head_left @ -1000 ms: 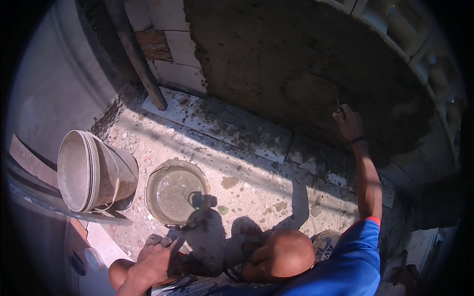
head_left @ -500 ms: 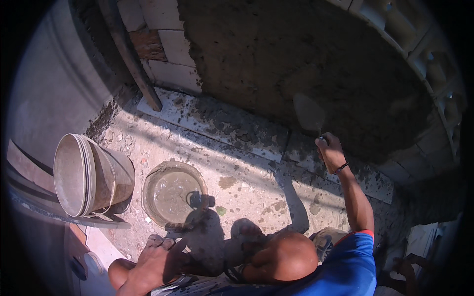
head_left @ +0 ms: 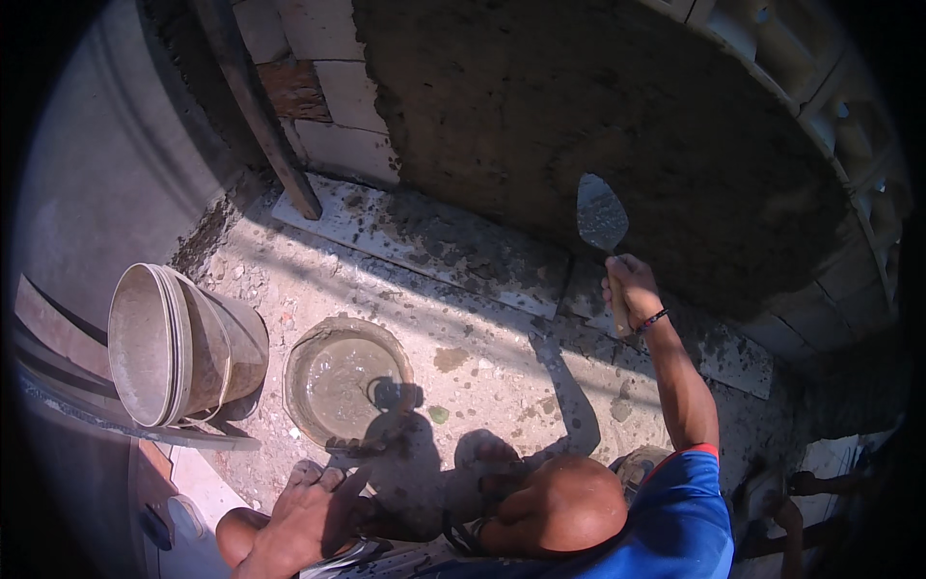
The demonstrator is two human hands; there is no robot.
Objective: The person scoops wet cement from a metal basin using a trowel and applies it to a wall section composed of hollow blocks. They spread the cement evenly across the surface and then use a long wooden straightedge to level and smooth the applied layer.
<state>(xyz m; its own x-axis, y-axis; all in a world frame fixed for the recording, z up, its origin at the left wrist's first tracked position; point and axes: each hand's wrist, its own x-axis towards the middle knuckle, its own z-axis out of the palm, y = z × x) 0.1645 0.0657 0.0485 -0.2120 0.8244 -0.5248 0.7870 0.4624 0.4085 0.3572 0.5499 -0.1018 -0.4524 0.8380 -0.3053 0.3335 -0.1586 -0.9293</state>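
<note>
My right hand [head_left: 632, 289] is closed round the wooden handle of a pointed trowel [head_left: 601, 214]. Its blade points up and shows a pale, speckled grey face, in front of the wall's dark wet mortar coat [head_left: 502, 116]; whether it touches the coat I cannot tell. My left hand [head_left: 313, 511] rests by my left knee with loosely bent fingers and nothing visible in them; the fingertips are partly hidden. Ahead of it, a round tub [head_left: 299, 405] holds wet grey mortar [head_left: 342, 372].
At the left a dirty white bucket [head_left: 231, 338] lies tilted. A wooden post [head_left: 256, 116] leans against the bare blocks [head_left: 352, 92]. Splattered boards [head_left: 338, 207] lie along the wall's foot. Pierced blocks [head_left: 854, 135] edge the right. Another person's hands [head_left: 793, 507] show at lower right.
My right hand and the trowel have come slightly back toward me and left. The blade has turned and catches more light. The other person's hands have shifted; my left hand stays put.
</note>
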